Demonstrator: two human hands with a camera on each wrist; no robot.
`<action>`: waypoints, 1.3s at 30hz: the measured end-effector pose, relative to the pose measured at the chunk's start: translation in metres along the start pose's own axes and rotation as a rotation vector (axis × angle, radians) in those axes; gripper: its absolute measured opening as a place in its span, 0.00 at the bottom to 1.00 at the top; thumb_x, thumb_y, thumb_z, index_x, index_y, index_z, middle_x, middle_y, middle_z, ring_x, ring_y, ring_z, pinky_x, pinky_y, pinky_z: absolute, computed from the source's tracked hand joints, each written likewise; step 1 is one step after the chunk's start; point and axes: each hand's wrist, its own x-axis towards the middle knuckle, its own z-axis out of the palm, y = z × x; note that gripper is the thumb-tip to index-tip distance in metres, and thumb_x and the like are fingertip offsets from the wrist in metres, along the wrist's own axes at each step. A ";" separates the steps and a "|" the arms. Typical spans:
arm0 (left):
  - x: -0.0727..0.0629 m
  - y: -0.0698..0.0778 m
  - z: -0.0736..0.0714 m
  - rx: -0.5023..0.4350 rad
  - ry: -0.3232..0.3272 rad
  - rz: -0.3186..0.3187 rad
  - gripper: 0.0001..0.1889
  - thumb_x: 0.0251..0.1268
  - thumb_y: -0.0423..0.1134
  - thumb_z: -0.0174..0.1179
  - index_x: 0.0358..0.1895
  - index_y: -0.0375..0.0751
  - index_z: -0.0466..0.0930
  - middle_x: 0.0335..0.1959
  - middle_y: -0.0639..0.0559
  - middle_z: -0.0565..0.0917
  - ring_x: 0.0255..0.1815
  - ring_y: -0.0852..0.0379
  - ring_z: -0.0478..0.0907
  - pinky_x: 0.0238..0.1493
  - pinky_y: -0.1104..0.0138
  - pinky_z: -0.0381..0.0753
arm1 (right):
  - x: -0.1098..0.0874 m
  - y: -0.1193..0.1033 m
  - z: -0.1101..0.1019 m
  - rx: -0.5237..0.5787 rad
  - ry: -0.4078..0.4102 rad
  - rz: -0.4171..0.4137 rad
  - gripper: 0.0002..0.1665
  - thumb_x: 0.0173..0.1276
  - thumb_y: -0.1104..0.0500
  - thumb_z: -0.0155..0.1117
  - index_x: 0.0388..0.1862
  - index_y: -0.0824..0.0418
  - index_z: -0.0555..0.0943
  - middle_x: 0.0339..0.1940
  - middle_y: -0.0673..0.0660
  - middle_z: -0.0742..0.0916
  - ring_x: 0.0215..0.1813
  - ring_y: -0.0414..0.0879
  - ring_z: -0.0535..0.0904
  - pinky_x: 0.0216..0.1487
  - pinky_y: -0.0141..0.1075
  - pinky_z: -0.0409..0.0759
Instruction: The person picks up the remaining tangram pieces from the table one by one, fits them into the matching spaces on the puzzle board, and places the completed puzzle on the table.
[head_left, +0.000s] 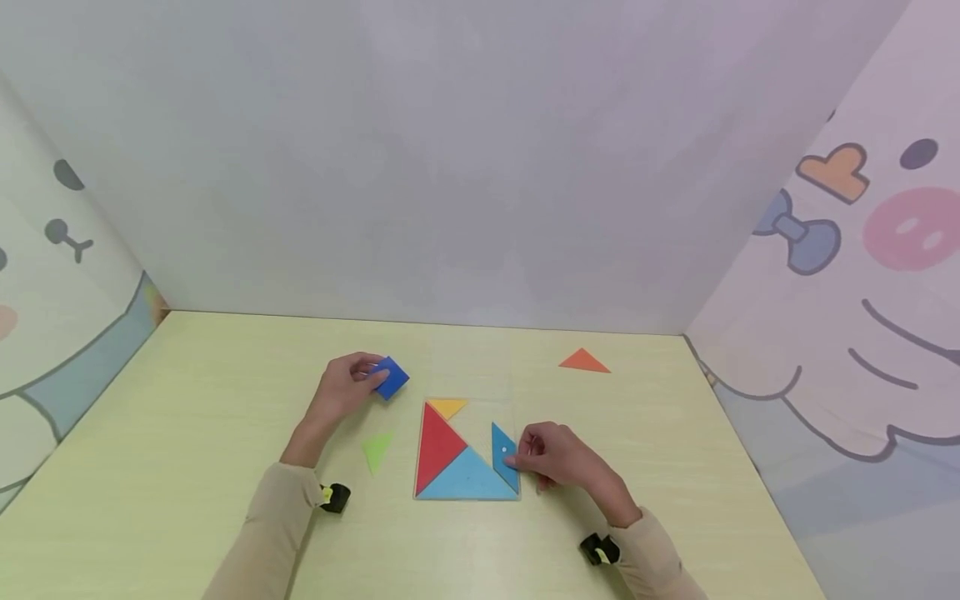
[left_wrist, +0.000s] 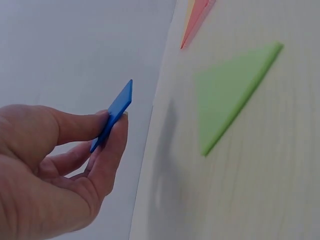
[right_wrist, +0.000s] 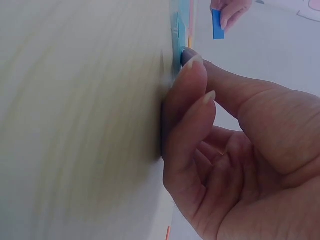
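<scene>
My left hand (head_left: 345, 387) pinches a dark blue square tangram piece (head_left: 393, 380) between thumb and fingers, raised off the table in the left wrist view. My right hand (head_left: 558, 454) is low at the table, its thumb on a blue parallelogram piece (head_left: 500, 446) and its fingers curled by the right edge. That piece lies along the slanted side of a large light blue triangle (head_left: 465, 482). A large red triangle (head_left: 437, 448) adjoins the light blue one, and a small yellow triangle (head_left: 447, 407) sits at the red one's top. My fingers partly hide the parallelogram's edge.
A green triangle (head_left: 377, 451) lies on the table (head_left: 225, 417) left of the grouped pieces. Farther back on the right is an orange triangle (head_left: 584, 362). A plain wall (head_left: 450, 167) rises behind the table, with cartoon-printed panels at both sides.
</scene>
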 end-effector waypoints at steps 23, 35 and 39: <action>-0.009 0.006 0.027 -0.015 -0.042 0.027 0.18 0.74 0.33 0.62 0.64 0.37 0.80 0.51 0.34 0.83 0.48 0.44 0.82 0.46 0.61 0.85 | 0.000 0.001 0.000 0.020 -0.006 0.010 0.17 0.70 0.51 0.73 0.32 0.60 0.77 0.20 0.56 0.80 0.16 0.48 0.80 0.24 0.37 0.75; -0.003 0.010 0.043 -0.008 -0.089 0.061 0.18 0.71 0.33 0.66 0.62 0.40 0.81 0.48 0.39 0.84 0.46 0.46 0.83 0.45 0.61 0.85 | 0.004 -0.001 0.000 0.025 0.004 0.016 0.16 0.70 0.53 0.73 0.32 0.60 0.77 0.20 0.56 0.80 0.16 0.48 0.79 0.24 0.37 0.75; -0.002 0.012 0.047 -0.003 -0.103 0.063 0.18 0.70 0.34 0.67 0.61 0.40 0.82 0.47 0.41 0.84 0.44 0.47 0.83 0.44 0.60 0.84 | 0.007 -0.001 0.001 0.024 0.005 0.020 0.16 0.70 0.53 0.73 0.31 0.60 0.77 0.19 0.56 0.80 0.16 0.47 0.79 0.24 0.36 0.75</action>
